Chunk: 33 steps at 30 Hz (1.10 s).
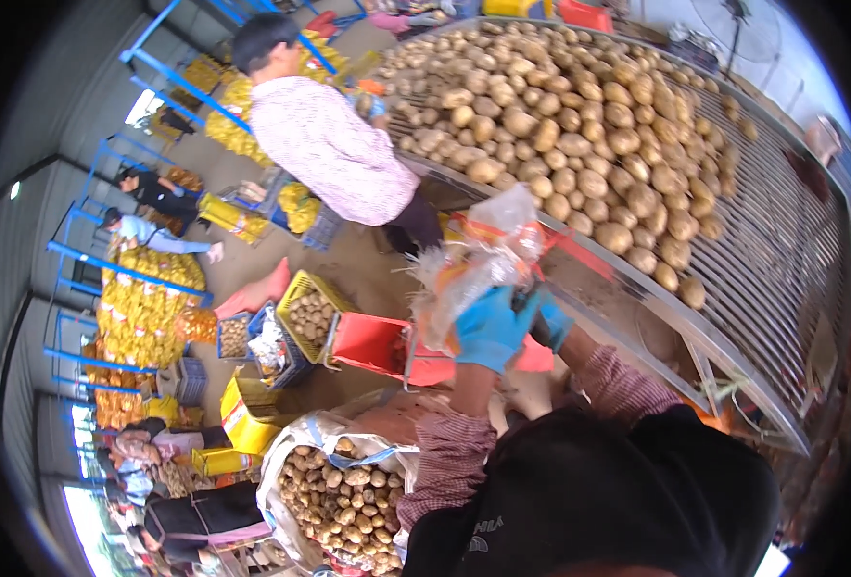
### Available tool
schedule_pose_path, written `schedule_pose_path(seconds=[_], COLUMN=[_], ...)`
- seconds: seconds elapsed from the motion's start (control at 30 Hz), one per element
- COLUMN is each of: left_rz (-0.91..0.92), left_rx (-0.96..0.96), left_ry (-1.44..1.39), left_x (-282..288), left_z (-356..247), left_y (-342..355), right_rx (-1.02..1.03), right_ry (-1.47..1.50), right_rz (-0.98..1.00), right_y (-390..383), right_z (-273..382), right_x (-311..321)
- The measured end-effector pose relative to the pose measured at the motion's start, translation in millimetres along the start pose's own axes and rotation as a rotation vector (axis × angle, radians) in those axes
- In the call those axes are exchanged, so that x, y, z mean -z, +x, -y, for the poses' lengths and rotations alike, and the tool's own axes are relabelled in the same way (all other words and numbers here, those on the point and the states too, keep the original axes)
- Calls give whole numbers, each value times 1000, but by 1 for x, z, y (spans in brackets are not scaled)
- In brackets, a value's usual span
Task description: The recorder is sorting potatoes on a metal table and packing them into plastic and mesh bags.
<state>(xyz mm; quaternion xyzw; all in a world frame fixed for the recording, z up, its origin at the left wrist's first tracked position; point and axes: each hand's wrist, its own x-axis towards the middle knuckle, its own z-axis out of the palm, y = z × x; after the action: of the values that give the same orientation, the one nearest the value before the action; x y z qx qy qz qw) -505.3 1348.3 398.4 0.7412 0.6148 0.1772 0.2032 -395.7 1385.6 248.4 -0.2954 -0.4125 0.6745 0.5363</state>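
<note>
My left hand [491, 327], in a blue glove, is closed on a crumpled bundle of white and orange woven plastic sacking [473, 260] with frayed edges. My right hand [550, 322], also gloved, is just right of it, its fingers curled at the bundle's lower right edge and partly hidden. The bundle is raised beside the near metal rim of a slatted sorting table [762, 288] heaped with potatoes [618, 144]. A large white sack of potatoes [339, 490] stands at my lower left.
A co-worker [329, 154] stands at the table ahead-left. Red bins [368, 341], a yellow crate of potatoes [305, 288] and a yellow bin [247, 413] sit on the floor. Further left are blue racks with yellow mesh sacks [141, 308] and other workers [156, 197].
</note>
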Motion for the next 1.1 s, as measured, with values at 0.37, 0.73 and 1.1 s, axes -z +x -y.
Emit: schedule_pose_path(seconds=[0.37,0.73,1.1], left_rz=[-612,-340,-552], left_rx=[-132,339,509], left_ry=[-480,-1712,-1797], left_x=[22,-23,-93], left_z=[6,74,125], left_y=[-87,-40,-40], right_rx=[-22,-9,-167], right_ry=[390,-2,-30], right_rz=[-288,308,213], right_y=[23,0,-30], right_z=[27,-19,88], right_x=[49,17,-6])
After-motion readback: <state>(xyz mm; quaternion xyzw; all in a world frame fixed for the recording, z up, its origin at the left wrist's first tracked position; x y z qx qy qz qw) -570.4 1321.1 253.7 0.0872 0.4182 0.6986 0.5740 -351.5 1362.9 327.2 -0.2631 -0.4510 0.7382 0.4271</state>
